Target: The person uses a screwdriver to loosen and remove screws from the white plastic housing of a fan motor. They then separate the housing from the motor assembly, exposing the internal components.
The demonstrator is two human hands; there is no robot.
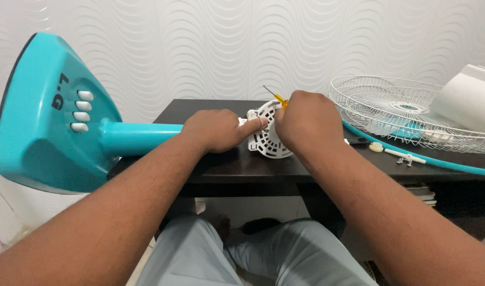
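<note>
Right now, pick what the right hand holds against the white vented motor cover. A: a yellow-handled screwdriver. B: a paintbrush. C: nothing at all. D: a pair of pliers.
A: the right hand closes around a yellow-handled screwdriver whose thin metal shaft sticks up above the white motor cover, which the left hand steadies.

White vented fan motor housing (268, 136), round, standing on edge near the front edge of the dark table (242, 169), teal fan pole (142, 136) lying level leftward, yellow-handled screwdriver (278, 98) angled above housing
</note>
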